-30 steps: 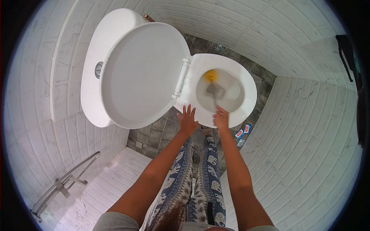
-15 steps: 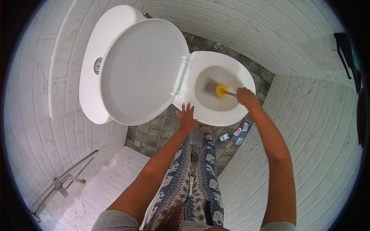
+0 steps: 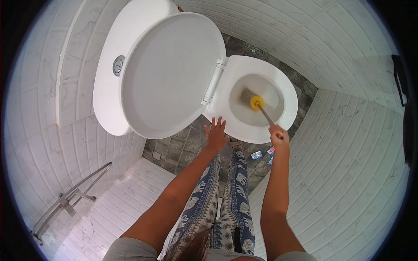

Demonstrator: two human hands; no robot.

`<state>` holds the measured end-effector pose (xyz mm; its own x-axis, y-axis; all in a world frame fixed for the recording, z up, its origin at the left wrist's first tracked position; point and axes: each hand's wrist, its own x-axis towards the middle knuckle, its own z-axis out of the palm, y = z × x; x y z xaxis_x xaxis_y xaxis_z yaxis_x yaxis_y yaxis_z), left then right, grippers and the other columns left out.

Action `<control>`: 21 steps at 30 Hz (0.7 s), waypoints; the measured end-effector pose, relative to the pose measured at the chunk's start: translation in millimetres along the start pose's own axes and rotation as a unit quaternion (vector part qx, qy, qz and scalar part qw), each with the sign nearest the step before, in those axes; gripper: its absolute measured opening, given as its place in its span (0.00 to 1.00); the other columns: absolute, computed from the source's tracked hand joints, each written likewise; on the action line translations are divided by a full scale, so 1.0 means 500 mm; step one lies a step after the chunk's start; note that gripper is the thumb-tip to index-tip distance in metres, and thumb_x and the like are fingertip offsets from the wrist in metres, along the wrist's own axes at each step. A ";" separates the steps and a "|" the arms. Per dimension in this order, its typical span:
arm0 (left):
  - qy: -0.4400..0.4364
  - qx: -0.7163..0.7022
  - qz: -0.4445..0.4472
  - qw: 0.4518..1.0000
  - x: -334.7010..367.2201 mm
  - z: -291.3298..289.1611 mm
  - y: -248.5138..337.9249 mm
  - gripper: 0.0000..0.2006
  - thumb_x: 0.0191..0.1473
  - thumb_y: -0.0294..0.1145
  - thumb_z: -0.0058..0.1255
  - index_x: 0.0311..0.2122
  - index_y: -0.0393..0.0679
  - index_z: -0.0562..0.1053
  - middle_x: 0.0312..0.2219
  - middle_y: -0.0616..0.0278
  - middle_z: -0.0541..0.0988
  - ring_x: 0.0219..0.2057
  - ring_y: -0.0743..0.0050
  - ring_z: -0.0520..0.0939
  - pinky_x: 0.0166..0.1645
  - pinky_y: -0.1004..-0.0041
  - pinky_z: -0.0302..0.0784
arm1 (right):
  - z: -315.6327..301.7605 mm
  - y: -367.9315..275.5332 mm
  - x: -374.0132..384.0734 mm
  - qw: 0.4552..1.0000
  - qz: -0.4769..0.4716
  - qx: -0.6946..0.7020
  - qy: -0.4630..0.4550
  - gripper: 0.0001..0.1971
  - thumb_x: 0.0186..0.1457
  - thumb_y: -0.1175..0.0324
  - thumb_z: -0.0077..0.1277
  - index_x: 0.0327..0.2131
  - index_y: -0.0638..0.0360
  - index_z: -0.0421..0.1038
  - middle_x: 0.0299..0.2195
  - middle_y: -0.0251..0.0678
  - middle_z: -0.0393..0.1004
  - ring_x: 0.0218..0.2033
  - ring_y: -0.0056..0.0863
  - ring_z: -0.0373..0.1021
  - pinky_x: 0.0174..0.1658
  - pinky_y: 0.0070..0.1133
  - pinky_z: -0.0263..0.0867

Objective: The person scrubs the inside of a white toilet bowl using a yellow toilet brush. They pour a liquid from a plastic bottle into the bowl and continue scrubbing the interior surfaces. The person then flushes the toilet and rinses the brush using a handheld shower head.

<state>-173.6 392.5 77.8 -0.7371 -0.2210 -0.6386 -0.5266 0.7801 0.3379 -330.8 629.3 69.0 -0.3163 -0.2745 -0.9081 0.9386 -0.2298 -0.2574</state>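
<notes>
My right hand (image 3: 279,136) is closed round the handle of a toilet brush (image 3: 266,116), over the near right rim of the toilet bowl (image 3: 287,89). The brush's yellow head (image 3: 257,102) sits inside the bowl, close to the dark drain opening. Fingers spread, my left hand (image 3: 217,135) is at the near left edge of the bowl, with its fingertips by the rim; it holds nothing. The raised lid (image 3: 174,74) leans against the white cistern (image 3: 106,100), left of the bowl, joined by a white hinge (image 3: 213,82).
Several small blue and white packets (image 3: 257,155) lie on the grey tiled floor (image 3: 172,150) near my feet, partly behind my right forearm. White tiled walls (image 3: 339,130) stand close on both sides. A metal rail (image 3: 72,195) is at lower left, a dark hanging item (image 3: 407,126) at far right.
My right hand has swung down and nearer to me, so the brush handle now slants toward me. The yellow head stays in the bowl. My left hand remains by the rim.
</notes>
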 end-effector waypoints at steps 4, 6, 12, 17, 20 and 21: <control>-0.002 -0.002 -0.003 1.000 0.004 -0.026 -0.005 0.34 0.42 0.36 0.50 0.55 0.45 0.52 0.58 0.61 0.43 0.59 0.56 0.37 0.53 0.37 0.36 | -0.002 0.047 -0.032 0.936 0.013 0.350 -0.029 0.08 0.51 0.69 0.38 0.23 0.63 0.60 0.17 0.36 0.62 0.11 0.20 0.56 0.11 0.13 0.53; 0.017 -0.006 0.013 1.000 0.012 -0.032 -0.002 0.34 0.41 0.36 0.51 0.55 0.45 0.52 0.58 0.61 0.43 0.59 0.56 0.37 0.53 0.36 0.36 | 0.056 0.073 -0.008 0.939 0.001 0.341 -0.033 0.08 0.53 0.68 0.37 0.24 0.61 0.59 0.17 0.34 0.60 0.10 0.17 0.54 0.09 0.11 0.51; 0.028 -0.014 0.024 0.999 0.040 -0.027 0.015 0.34 0.40 0.36 0.51 0.54 0.45 0.54 0.57 0.61 0.44 0.59 0.54 0.37 0.52 0.35 0.37 | 0.187 0.190 0.043 0.918 -0.181 -0.316 0.158 0.12 0.51 0.69 0.41 0.39 0.59 0.67 0.22 0.40 0.68 0.20 0.28 0.66 0.23 0.20 0.63; 0.016 -0.003 0.043 0.999 0.032 -0.004 0.019 0.34 0.40 0.37 0.51 0.54 0.45 0.54 0.57 0.60 0.45 0.59 0.55 0.38 0.52 0.36 0.39 | -0.035 0.086 0.009 0.644 -0.371 -0.662 -0.098 0.17 0.38 0.74 0.46 0.37 0.62 0.69 0.33 0.43 0.70 0.35 0.39 0.66 0.39 0.29 0.63; 0.011 0.016 0.066 0.998 0.035 0.004 0.036 0.34 0.41 0.38 0.51 0.54 0.45 0.53 0.57 0.60 0.45 0.59 0.56 0.39 0.52 0.37 0.40 | -0.098 -0.142 -0.025 0.447 -0.143 -0.878 -0.094 0.14 0.46 0.67 0.45 0.39 0.49 0.70 0.34 0.46 0.69 0.33 0.36 0.68 0.38 0.28 0.65; 0.013 0.024 0.065 0.998 0.032 0.008 0.026 0.34 0.41 0.38 0.51 0.54 0.45 0.53 0.57 0.60 0.46 0.59 0.56 0.40 0.53 0.37 0.41 | -0.045 -0.197 -0.040 0.316 -0.121 -0.939 -0.067 0.13 0.47 0.69 0.42 0.37 0.50 0.71 0.30 0.44 0.71 0.31 0.37 0.69 0.35 0.30 0.66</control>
<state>-190.9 401.5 69.3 -0.8083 -0.1309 -0.5740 -0.4057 0.8303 0.3820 -413.9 678.6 105.0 -0.2955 -0.5262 -0.7974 -0.7262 0.6660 -0.1704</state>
